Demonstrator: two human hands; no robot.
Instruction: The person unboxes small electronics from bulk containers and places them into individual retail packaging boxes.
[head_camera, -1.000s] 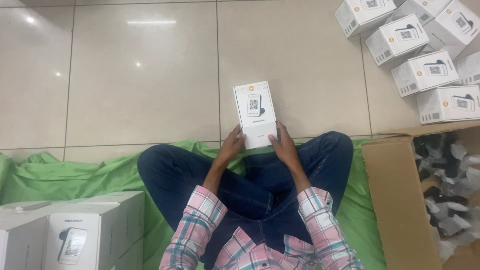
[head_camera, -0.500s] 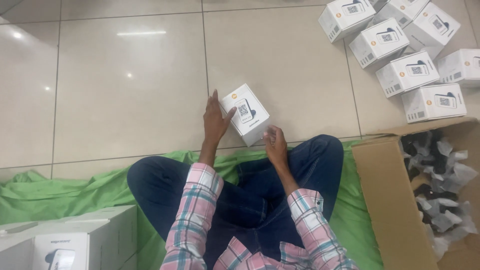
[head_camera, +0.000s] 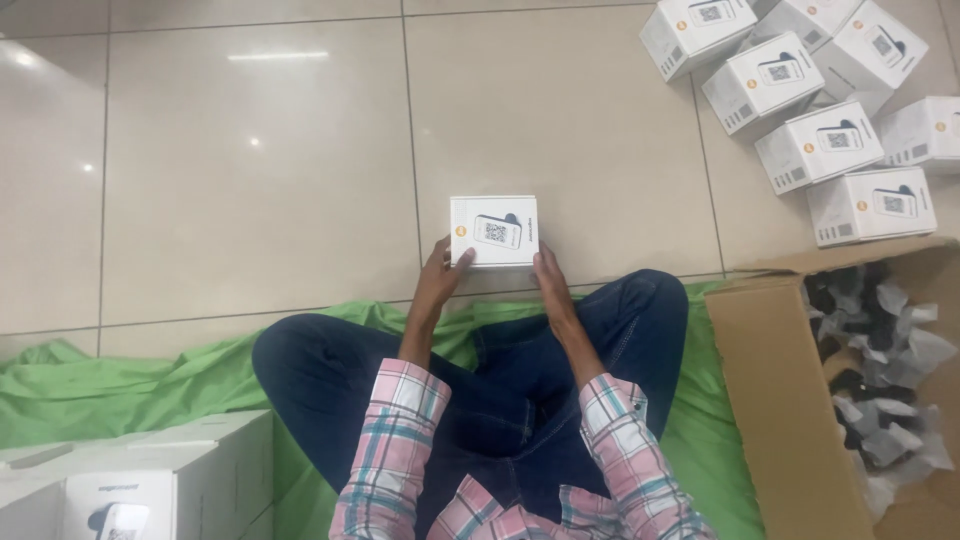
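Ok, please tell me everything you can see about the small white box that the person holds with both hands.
The small white box is squarish and looks like cardboard. Its top face shows a printed picture of a device with a square code pattern, plus a small orange dot near the left edge. It looks closed and lies flat, just above the tiled floor, in front of the person's crossed legs. The left hand touches its lower left corner, and the right hand its lower right corner. Nothing else touches it.
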